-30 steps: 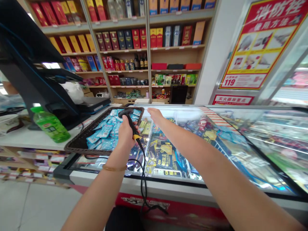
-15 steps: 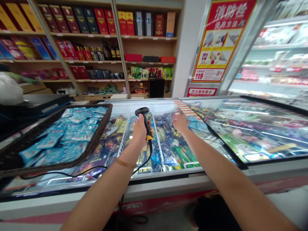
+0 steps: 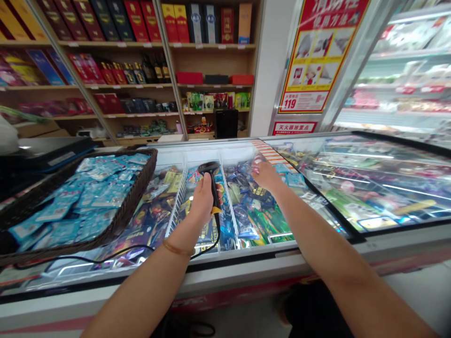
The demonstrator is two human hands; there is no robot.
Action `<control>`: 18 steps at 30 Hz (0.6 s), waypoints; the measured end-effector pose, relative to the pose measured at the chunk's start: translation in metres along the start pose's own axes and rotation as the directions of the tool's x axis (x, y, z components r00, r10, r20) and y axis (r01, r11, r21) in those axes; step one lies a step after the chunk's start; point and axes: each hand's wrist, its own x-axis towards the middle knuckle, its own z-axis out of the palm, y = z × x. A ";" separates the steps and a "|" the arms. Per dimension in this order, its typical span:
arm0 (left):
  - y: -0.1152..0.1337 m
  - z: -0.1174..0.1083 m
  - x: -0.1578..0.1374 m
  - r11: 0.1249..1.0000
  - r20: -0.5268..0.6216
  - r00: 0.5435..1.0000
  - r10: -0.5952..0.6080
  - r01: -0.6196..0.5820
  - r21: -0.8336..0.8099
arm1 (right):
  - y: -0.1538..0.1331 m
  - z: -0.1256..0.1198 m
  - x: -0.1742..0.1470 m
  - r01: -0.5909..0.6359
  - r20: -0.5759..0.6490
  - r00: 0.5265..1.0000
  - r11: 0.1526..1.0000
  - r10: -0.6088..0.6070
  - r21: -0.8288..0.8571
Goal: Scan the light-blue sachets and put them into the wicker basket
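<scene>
My left hand [image 3: 203, 195] is wrapped round the handle of a black barcode scanner [image 3: 213, 185] with a yellow band near its base. Its black cable [image 3: 217, 232] hangs down and runs left over the freezer edge. Above the freezer's right-hand section is my right hand [image 3: 264, 172], its fingers curled in; whether anything small lies in them I cannot make out. Below both hands the chest freezer [image 3: 207, 149] holds many packaged goods, parted by white wire dividers [image 3: 178, 199]. Blue packets [image 3: 295, 180] lie by the right hand, under an orange-and-white striped strip [image 3: 273, 155].
A dark woven basket [image 3: 143, 188] full of blue packets [image 3: 102, 188] rests on the freezer's left side. Behind stand wooden shelves [image 3: 214, 46] with boxes and bottles. A red fire-hydrant notice [image 3: 306, 61] hangs on the wall; a lit display fridge [image 3: 401, 70] stands right.
The view has shifted slightly right and down. The scanner in my left hand has come a little lower against the background. My right hand has stayed over nearly the same spot.
</scene>
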 end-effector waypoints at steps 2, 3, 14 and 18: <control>-0.001 0.000 0.000 1.000 0.005 1.000 0.006 -0.006 0.011 | 0.001 -0.005 -0.003 -0.016 0.044 0.999 0.999 0.018 -0.042; -0.002 0.001 -0.001 1.000 0.011 1.000 0.004 -0.004 0.016 | -0.002 -0.007 -0.005 -0.002 0.058 0.998 0.998 0.006 -0.063; -0.006 0.001 -0.005 0.998 0.056 0.998 0.014 -0.018 0.064 | -0.003 -0.025 -0.013 0.051 0.362 0.931 0.999 -0.049 0.003; -0.009 0.000 -0.005 0.998 0.054 0.998 0.013 -0.017 0.064 | -0.006 -0.023 -0.016 0.117 0.318 0.941 0.993 -0.114 0.010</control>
